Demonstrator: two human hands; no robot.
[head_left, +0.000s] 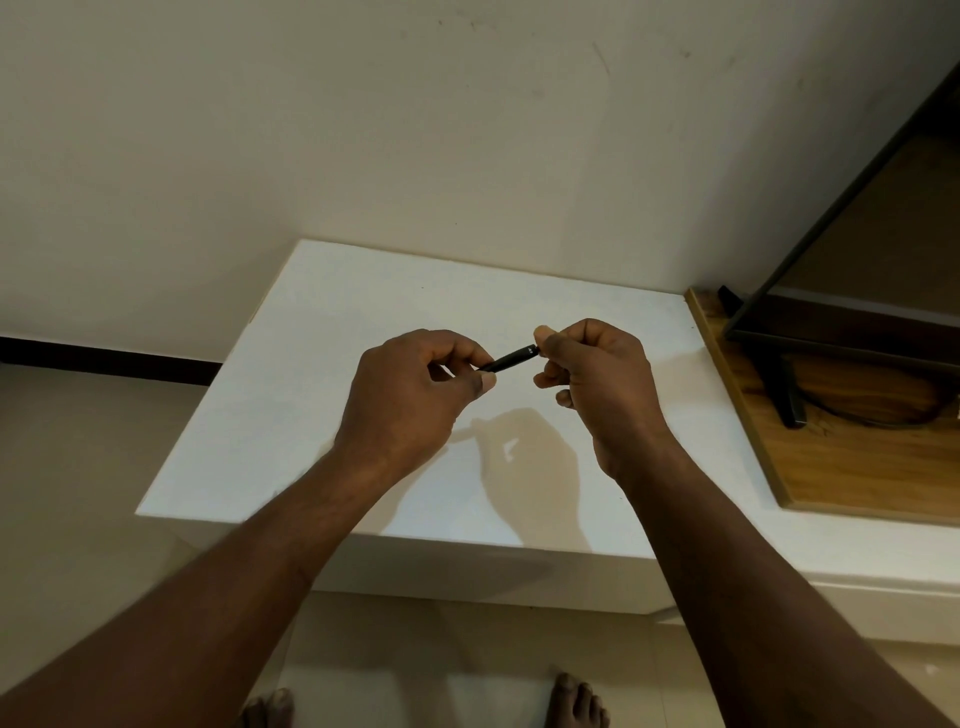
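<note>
A short black pen-like stick hangs in the air above a white table, held between both hands. My left hand pinches its lower left end between thumb and fingers. At the stick's upper right end my right hand grips it with curled fingers. Most of the stick's ends are hidden inside the fingers. Both hands cast a shadow on the table below them.
The white table stands against a cream wall. To the right is a wooden surface carrying a dark flat screen on a black stand with a cable. My bare feet stand on the tiled floor.
</note>
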